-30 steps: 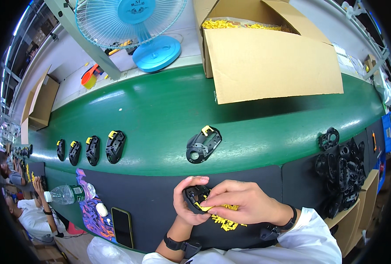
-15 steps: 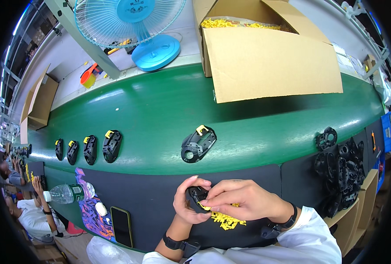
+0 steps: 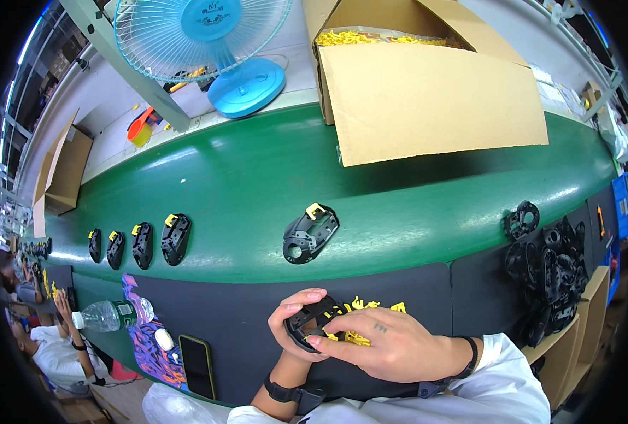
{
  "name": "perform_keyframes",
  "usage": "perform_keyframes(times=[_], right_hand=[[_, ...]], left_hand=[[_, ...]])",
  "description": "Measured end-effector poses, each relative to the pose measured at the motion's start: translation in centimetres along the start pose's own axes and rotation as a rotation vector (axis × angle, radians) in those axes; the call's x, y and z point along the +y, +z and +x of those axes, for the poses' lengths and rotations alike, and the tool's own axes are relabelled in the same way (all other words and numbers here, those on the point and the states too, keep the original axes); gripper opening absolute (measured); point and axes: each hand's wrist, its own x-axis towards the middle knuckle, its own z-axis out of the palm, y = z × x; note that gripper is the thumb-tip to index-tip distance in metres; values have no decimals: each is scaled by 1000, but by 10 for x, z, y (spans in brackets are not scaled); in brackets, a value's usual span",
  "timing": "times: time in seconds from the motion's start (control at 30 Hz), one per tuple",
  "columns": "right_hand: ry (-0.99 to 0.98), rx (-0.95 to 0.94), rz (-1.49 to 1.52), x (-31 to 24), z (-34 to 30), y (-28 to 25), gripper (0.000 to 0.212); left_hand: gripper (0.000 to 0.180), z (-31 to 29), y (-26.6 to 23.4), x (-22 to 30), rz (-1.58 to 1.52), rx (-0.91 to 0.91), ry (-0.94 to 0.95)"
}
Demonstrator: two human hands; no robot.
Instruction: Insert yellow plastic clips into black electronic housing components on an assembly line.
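Observation:
My left hand is wrapped round a black plastic shell shaped like a computer-mouse housing, tilted above the dark mat. Over its near right side my right hand is bent, thumb and forefinger at the shell's edge. Bits of yellow show by these fingertips; whether they pinch a yellow piece is hidden. Small yellow plastic pieces lie in a heap just behind and under my right hand. Beyond my hands, a similar black shell with a yellow piece at its top lies on the green belt.
Several black shells with yellow pieces stand in a row at left. Black shells are piled at right beside a cardboard box. A bottle and phone lie left. An open carton and fan stand behind.
My right hand has turned over the shell, its back now more upward. My left hand has shifted slightly left, tilting the shell. More of the yellow heap shows behind my right hand.

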Motion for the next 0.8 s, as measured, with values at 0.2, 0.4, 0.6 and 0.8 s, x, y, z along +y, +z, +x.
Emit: perform_keyframes(times=[0.2, 0.4, 0.6, 0.8], right_hand=[[-50, 11, 19, 4, -4, -5, 34], [-88, -6, 155, 14, -2, 5, 34], [-133, -26, 209, 35, -1, 18, 57], [297, 222, -238, 96, -5, -4, 61]], left_hand=[[75, -4, 1, -3, -17, -44, 26], [60, 3, 15, 11, -277, 196, -282], [78, 6, 13, 6, -336, 161, -493], [82, 6, 8, -6, 23, -69, -433]])
